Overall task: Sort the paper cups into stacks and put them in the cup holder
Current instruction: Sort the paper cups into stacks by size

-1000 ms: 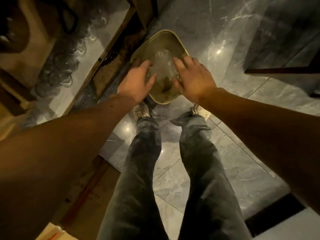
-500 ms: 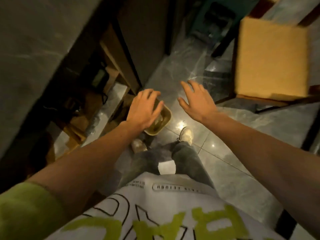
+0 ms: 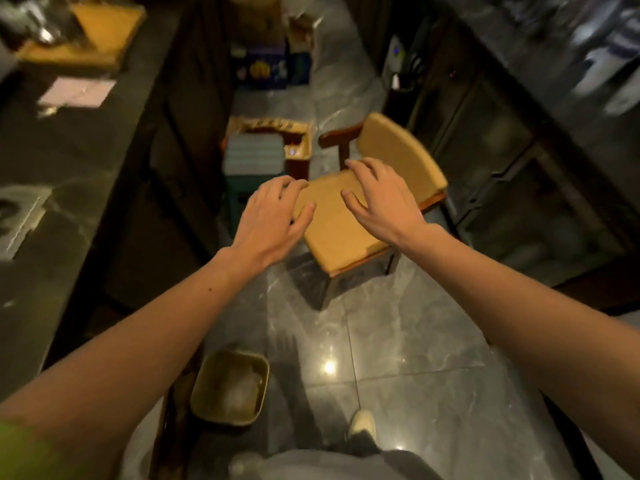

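Nearest me: olive rectangular bin sitting on glossy grey tiled floor, crumpled clear plastic lying inside. I am seeing white shoe beside it. Farther out, I am holding left hand and right hand forward, both with fingers spread, gripping nothing. Beyond them, mustard-cushioned wooden chair standing on tiles. Paper cups and cup holder: I cannot tell where; far counters blurring.
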Tool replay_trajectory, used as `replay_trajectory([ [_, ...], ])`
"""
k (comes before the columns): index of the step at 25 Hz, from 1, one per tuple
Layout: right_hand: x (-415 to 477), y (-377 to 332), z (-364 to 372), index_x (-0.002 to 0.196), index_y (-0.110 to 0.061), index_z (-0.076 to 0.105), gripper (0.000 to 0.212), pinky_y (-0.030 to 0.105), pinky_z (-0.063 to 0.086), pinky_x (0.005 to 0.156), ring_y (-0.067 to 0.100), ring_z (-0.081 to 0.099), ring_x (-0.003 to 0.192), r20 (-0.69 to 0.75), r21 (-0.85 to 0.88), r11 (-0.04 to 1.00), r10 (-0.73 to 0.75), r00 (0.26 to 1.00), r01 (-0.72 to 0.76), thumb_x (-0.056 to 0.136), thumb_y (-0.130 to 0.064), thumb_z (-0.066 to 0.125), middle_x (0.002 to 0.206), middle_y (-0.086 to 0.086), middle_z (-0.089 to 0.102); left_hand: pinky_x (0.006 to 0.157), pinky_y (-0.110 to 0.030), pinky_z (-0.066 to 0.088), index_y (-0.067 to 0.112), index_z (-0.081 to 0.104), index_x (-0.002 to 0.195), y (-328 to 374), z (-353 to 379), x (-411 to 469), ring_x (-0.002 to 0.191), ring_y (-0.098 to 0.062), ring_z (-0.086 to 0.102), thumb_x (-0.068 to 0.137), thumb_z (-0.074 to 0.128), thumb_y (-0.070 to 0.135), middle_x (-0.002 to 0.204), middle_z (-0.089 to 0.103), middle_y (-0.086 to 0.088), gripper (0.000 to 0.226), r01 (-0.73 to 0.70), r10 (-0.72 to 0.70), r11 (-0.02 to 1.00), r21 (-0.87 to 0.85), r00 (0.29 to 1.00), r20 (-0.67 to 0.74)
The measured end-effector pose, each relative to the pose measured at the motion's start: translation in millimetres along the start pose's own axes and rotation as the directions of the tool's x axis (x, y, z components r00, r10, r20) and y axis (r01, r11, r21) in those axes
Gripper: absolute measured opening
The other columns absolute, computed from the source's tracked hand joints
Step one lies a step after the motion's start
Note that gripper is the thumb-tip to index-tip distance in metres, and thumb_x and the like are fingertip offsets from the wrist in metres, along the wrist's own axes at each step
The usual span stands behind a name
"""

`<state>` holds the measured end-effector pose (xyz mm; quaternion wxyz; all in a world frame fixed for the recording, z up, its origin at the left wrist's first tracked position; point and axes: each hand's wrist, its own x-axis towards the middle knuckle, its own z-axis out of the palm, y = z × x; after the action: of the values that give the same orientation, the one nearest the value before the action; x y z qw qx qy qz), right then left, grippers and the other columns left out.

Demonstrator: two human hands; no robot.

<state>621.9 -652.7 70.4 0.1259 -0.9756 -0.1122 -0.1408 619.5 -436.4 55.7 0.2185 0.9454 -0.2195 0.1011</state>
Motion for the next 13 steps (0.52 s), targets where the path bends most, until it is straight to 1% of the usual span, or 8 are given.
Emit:
replay_trajectory([
  [5, -4.7, 92.7, -109.4, 0.139, -0.013, 0.047, 0.05, 0.044, 0.043, 0.099, 0.034, 0.051, 0.121, -0.233, -0.069, 0.996, 0.044, 0.971, -0.062, 0.096, -0.039, 0.049, 0.135, 0.016, 0.052, 0.103, -0.04, 0.039, 0.015, 0.052, 0.133, 117.5, -18.6, 96.4, 0.121, -0.027, 0.051, 0.097, 0.031, 0.05, 0.131, 0.055, -0.011, 0.054, -0.208, 0.206, 0.978, -0.006, 0.973, -0.104],
  [7, -16.3, 134.4, -147.8, 0.14, -0.013, 0.046, 0.05, 0.045, 0.042, 0.1, 0.034, 0.051, 0.123, -0.29, -0.099, 0.989, 0.074, 0.954, -0.107, 0.096, -0.038, 0.05, 0.136, 0.016, 0.052, 0.102, -0.04, 0.04, 0.016, 0.051, 0.134, 167.2, -13.0, 131.3, 0.122, -0.027, 0.051, 0.099, 0.035, 0.048, 0.132, 0.054, -0.011, 0.05, -0.273, 0.27, 0.962, -0.001, 0.954, -0.13],
  [9, -30.8, 176.4, -180.8, 0.141, -0.014, 0.045, 0.051, 0.045, 0.041, 0.101, 0.033, 0.05, 0.124, -0.325, -0.114, 0.98, 0.121, 0.938, -0.165, 0.096, -0.038, 0.05, 0.137, 0.015, 0.051, 0.102, -0.04, 0.04, 0.016, 0.049, 0.136, 214.9, -3.2, 162.5, 0.124, -0.026, 0.049, 0.101, 0.038, 0.044, 0.135, 0.052, -0.01, 0.046, -0.309, 0.302, 0.951, -0.023, 0.942, -0.148],
  [13, -69.8, 253.6, -232.4, 0.141, -0.013, 0.045, 0.052, 0.045, 0.043, 0.101, 0.032, 0.05, 0.123, -0.392, -0.106, 0.949, 0.234, 0.89, -0.296, 0.096, -0.038, 0.05, 0.136, 0.013, 0.051, 0.101, -0.04, 0.04, 0.014, 0.051, 0.135, 304.9, 22.7, 208.9, 0.121, -0.029, 0.051, 0.098, 0.033, 0.049, 0.132, 0.054, -0.011, 0.054, -0.418, 0.401, 0.903, -0.096, 0.903, -0.153],
])
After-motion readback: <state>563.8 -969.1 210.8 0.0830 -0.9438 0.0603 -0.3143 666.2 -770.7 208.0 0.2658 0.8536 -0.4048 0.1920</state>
